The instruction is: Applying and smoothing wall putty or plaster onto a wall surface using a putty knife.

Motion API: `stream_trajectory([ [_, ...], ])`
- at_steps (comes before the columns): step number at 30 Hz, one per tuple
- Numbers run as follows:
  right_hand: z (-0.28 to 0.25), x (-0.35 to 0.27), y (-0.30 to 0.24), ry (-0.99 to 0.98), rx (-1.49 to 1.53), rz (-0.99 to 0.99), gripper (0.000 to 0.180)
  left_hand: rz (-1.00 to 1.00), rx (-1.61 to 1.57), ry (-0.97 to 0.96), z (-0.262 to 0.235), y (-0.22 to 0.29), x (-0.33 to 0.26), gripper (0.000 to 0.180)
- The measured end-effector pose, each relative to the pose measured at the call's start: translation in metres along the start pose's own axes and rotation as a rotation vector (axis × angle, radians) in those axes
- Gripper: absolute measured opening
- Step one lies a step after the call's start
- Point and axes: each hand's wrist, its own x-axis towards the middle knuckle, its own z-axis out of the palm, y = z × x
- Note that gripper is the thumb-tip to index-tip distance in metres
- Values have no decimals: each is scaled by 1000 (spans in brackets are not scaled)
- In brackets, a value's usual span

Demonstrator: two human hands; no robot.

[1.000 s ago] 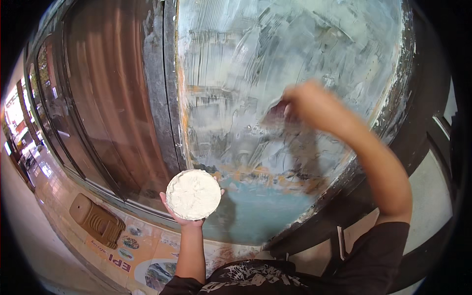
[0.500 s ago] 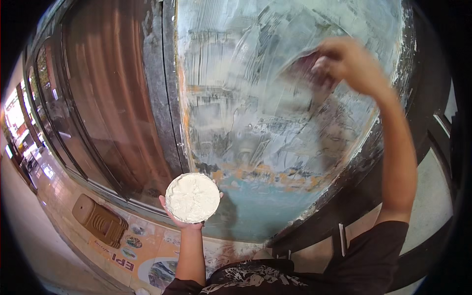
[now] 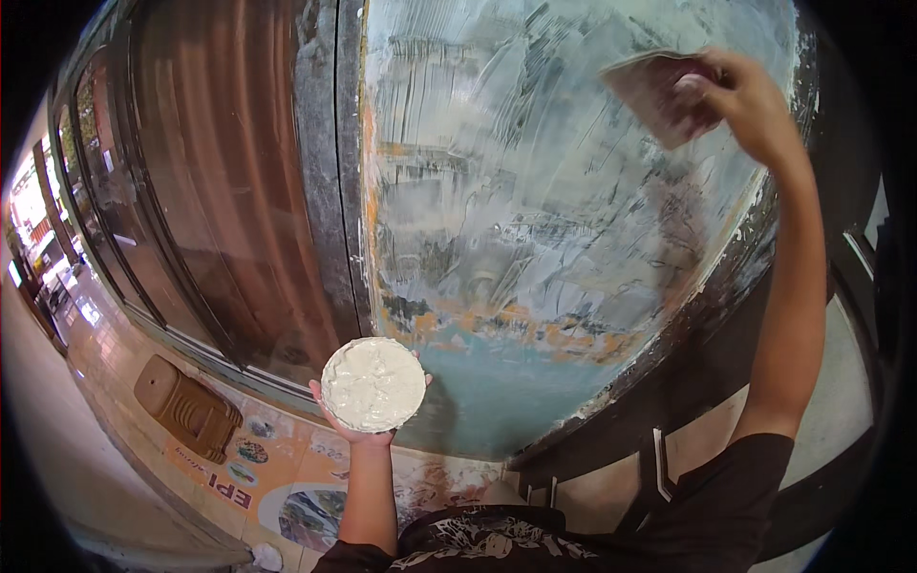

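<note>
White paste [image 3: 373, 385], in a round heap, is before the lower left corner of the wall panel [image 3: 554, 205]. My left hand [image 3: 365, 435] cups it from below, thumb at one rim, fingertips showing past the other; what carries the paste underneath I cannot tell. Before the panel's upper right, my right hand [image 3: 750, 100] pinches a dark reddish flat blade [image 3: 664, 100] between thumb and fingers. From here I cannot make out whether its edge touches the panel, which is streaked grey and white, with orange patches above a teal band at its foot.

For print, I see a banner [image 3: 291, 456] on the floor, below and left of the panel, with dark upside-down lettering [image 3: 224, 489], and pale artwork on a dark shirt [image 3: 478, 546] below it. A brown plastic stool [image 3: 186, 406] is farther left of the panel. Directly left of the panel stands a dark post [image 3: 328, 162], then a brown curtain [image 3: 224, 172]. Dark timber framing [image 3: 659, 353] runs down its right side, and my right forearm [image 3: 798, 286] blocks part of that edge.
</note>
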Motion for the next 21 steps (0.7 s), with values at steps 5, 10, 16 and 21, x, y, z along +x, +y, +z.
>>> stream_trajectory([
  [5,194,-56,-24,-346,-345,-264,14,6,-32,14,4,-3,-13,94],
  [10,122,20,-21,-41,-373,-97,18,3,-28,15,6,-2,-22,93],
  [16,-21,62,-22,156,-174,-68,15,46,26,-15,3,8,-27,94],
  [21,155,21,-67,-199,-272,-276,22,104,40,39,4,19,-39,95],
])
